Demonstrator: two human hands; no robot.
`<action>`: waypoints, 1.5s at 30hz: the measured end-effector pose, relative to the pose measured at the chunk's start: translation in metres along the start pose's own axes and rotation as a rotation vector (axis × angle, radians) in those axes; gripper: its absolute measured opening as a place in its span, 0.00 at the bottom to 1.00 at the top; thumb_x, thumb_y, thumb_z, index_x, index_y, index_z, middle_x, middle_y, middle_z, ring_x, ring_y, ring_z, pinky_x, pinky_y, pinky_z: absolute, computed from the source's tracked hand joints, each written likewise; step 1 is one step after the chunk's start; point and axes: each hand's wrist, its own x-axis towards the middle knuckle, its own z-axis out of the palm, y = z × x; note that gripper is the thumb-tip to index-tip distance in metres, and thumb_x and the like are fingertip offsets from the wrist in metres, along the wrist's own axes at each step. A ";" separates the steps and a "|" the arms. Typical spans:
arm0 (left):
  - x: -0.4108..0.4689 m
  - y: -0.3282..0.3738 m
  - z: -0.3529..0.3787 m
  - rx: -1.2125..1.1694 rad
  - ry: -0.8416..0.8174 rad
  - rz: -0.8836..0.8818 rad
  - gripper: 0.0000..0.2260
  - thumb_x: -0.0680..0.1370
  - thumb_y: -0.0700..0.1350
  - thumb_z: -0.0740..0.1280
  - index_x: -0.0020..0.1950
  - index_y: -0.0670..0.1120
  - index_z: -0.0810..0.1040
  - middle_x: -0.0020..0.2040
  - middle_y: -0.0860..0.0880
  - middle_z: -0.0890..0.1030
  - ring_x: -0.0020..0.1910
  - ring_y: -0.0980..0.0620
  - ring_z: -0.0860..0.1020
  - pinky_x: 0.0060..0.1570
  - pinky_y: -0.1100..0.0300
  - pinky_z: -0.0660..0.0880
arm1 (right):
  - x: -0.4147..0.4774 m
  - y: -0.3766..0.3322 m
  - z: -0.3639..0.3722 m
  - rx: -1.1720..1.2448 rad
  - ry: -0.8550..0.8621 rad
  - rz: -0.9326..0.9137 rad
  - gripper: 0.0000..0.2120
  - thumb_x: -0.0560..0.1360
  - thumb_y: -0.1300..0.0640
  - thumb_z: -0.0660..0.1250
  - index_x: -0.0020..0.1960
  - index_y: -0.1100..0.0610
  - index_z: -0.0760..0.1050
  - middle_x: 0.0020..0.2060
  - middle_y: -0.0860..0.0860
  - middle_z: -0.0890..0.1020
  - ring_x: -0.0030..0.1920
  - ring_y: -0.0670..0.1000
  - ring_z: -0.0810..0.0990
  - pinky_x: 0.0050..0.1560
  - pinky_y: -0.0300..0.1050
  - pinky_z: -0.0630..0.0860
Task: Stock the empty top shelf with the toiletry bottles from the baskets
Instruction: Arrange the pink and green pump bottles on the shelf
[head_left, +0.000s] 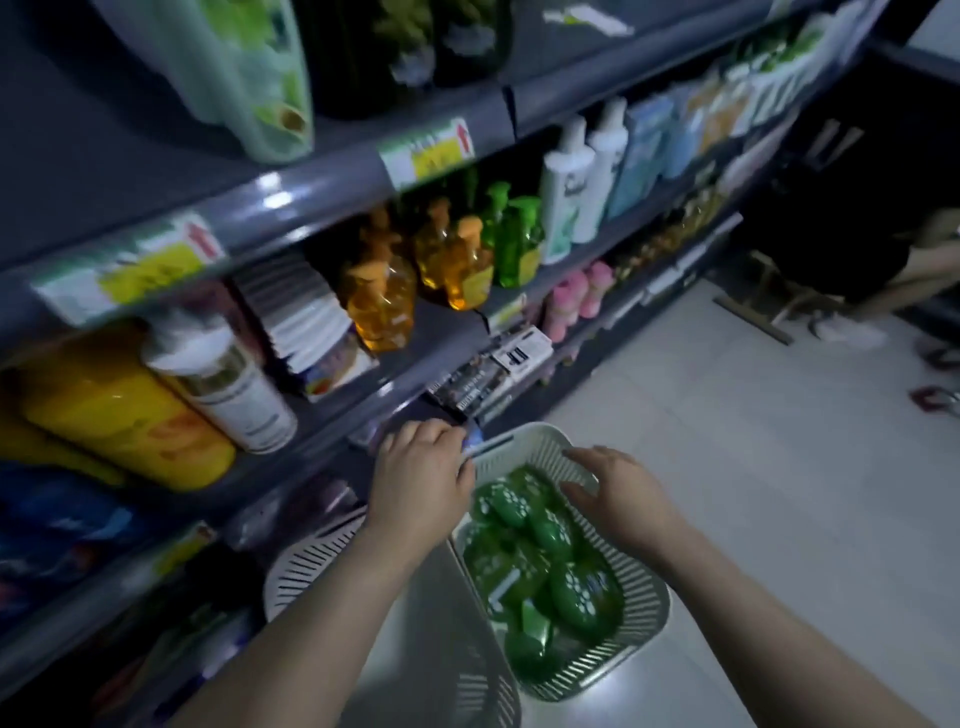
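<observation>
Stocking looks barely begun: basket (540, 434) at 5 o'clock full of green bottles (553, 530), right hand (618, 491) spread open over them, left hand (421, 470) at its rim (grip unclear), top shelf's state indeterminable.

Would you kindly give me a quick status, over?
Left hand at basket rim, grip unclear. Right hand open above green bottles. Nothing blocking them.
</observation>
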 end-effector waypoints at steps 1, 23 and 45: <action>0.002 0.004 0.019 -0.007 -0.059 -0.010 0.12 0.71 0.48 0.71 0.52 0.45 0.81 0.46 0.47 0.81 0.46 0.43 0.79 0.44 0.50 0.76 | 0.002 0.015 0.011 0.009 -0.031 0.031 0.21 0.76 0.50 0.66 0.68 0.50 0.73 0.59 0.54 0.80 0.60 0.56 0.77 0.60 0.46 0.70; 0.053 0.021 0.368 -0.699 -0.552 -0.990 0.27 0.73 0.59 0.69 0.66 0.44 0.72 0.60 0.44 0.79 0.57 0.41 0.78 0.59 0.52 0.73 | 0.076 0.176 0.221 0.221 -0.198 0.226 0.24 0.78 0.54 0.64 0.73 0.53 0.67 0.65 0.55 0.75 0.65 0.55 0.72 0.64 0.41 0.66; 0.041 -0.013 0.264 -0.390 -0.093 -0.434 0.28 0.67 0.44 0.76 0.66 0.52 0.74 0.60 0.47 0.70 0.57 0.45 0.74 0.62 0.53 0.70 | 0.152 0.177 0.243 0.020 -0.571 0.054 0.43 0.71 0.72 0.64 0.78 0.47 0.51 0.76 0.53 0.61 0.74 0.55 0.63 0.71 0.46 0.62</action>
